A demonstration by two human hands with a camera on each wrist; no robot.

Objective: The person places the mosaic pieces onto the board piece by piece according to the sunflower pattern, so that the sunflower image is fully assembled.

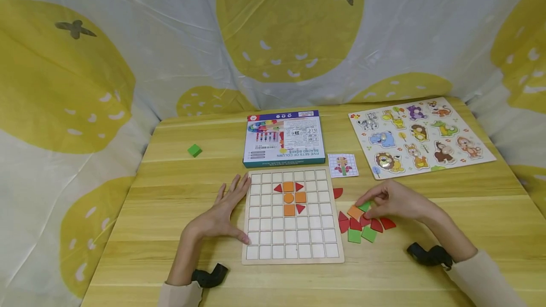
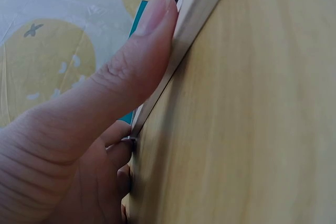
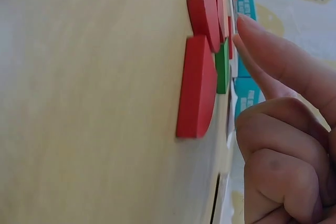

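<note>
A wooden grid board [image 1: 292, 258] lies flat in the head view, holding orange squares [image 1: 289, 210], an orange circle [image 1: 289, 198] and small red triangles [image 1: 278, 188]. My left hand [image 1: 219, 217] rests along its left edge with the fingers spread, the thumb [image 2: 152, 30] against the board's side. To the right of the board lies a loose group of red quarter-circle pieces [image 1: 387, 223], green squares [image 1: 368, 234] and an orange square [image 1: 354, 212]. My right hand [image 1: 394, 203] is over this group, index finger and thumb near a green piece [image 1: 365, 206]; no held piece shows between them.
A boxed toy set [image 1: 283, 141] stands behind the board, with a small pattern card [image 1: 343, 165] beside it. An animal puzzle board [image 1: 420, 139] lies at the back right. A green block [image 1: 194, 150] is at the left, and a red piece [image 1: 338, 193] lies by the board's right edge.
</note>
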